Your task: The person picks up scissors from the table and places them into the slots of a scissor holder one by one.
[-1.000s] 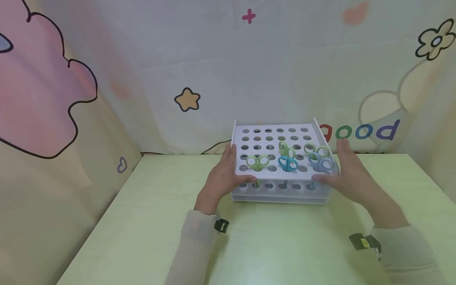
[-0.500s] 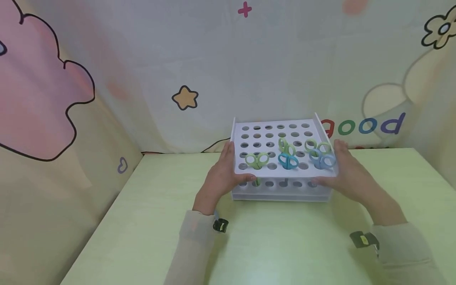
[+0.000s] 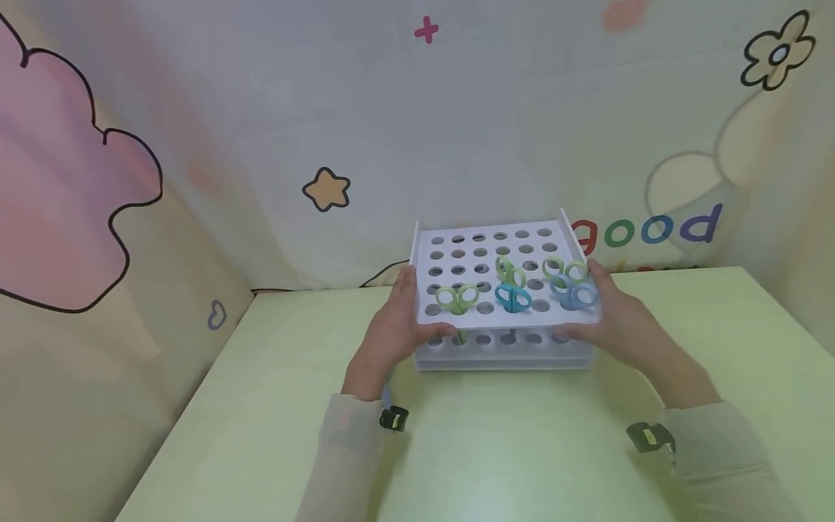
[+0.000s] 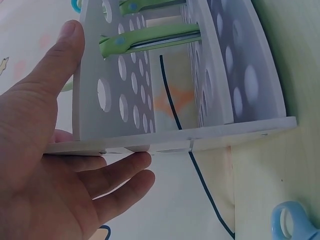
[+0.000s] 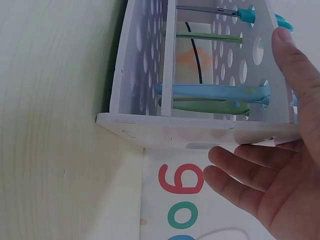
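Note:
A white perforated rack (image 3: 472, 321) stands on the table, with several scissors hanging point-down through its holes. Across its front, I see green scissors (image 3: 459, 307), teal scissors (image 3: 512, 304) and light blue scissors (image 3: 571, 299); more green handles rise behind them. My left hand (image 3: 385, 333) holds the rack's left side, thumb on the front edge and fingers along the side panel (image 4: 210, 131). On the other side my right hand (image 3: 629, 330) grips in the same way, its fingers against the right panel (image 5: 185, 131). Closed blades of green scissors (image 4: 160, 39) pass through both upper tiers.
Light blue scissors (image 4: 295, 222) lie on the table left of the rack, mostly hidden behind my left wrist in the head view. A dark cable (image 3: 381, 274) runs along the table's back edge. A patterned curtain (image 3: 365, 109) hangs close behind the rack.
My right hand's fingers have closed in against the rack's right side. The head view has shifted slightly. The rack and its scissors keep their places against the table.

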`<act>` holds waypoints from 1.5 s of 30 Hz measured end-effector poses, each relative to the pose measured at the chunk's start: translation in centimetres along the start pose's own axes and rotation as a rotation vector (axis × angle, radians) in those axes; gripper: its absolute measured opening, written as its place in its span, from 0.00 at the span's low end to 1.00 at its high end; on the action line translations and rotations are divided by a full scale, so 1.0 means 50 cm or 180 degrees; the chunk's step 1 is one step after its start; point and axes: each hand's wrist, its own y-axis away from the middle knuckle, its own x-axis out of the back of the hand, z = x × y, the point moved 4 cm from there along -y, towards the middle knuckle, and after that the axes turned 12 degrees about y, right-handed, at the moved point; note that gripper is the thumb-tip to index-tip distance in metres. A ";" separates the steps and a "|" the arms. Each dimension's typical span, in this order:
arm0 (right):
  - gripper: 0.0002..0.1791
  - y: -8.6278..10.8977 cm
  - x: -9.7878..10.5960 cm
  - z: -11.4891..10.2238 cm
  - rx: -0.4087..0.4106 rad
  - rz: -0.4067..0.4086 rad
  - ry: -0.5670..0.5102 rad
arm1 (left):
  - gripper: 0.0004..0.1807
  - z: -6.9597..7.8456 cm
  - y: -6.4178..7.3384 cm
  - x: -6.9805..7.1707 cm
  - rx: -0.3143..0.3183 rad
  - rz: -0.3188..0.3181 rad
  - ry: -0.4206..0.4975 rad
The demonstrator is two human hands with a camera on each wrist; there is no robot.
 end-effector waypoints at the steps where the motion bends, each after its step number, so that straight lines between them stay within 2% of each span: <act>1: 0.75 0.000 -0.002 0.000 -0.0007 -0.0007 0.0012 | 0.70 -0.003 0.002 0.000 0.0030 -0.0011 -0.0007; 6: 0.75 -0.002 -0.008 0.005 -0.0048 -0.0023 0.0013 | 0.68 -0.009 0.007 0.003 0.0110 -0.0071 -0.0100; 15: 0.74 0.002 -0.015 0.013 -0.0126 -0.0087 -0.0003 | 0.62 -0.020 0.023 0.006 -0.0032 -0.0151 -0.0022; 25: 0.73 -0.003 -0.016 -0.002 -0.0057 -0.0036 -0.0081 | 0.46 -0.054 0.055 0.041 -0.0146 -0.0055 0.0691; 34: 0.73 -0.005 -0.013 -0.005 -0.0026 -0.0027 -0.0093 | 0.35 -0.095 0.085 0.064 -0.0230 0.0080 0.1043; 38: 0.72 -0.005 -0.013 -0.003 -0.0019 -0.0006 -0.0081 | 0.32 -0.113 0.096 0.072 -0.0264 0.0095 0.1301; 42: 0.72 -0.004 -0.014 -0.001 -0.0015 0.0003 -0.0090 | 0.28 -0.142 0.101 0.077 -0.0169 0.0168 0.1539; 45: 0.73 -0.004 -0.011 0.004 -0.0018 -0.0003 -0.0078 | 0.26 -0.167 0.102 0.076 -0.0001 0.0190 0.1627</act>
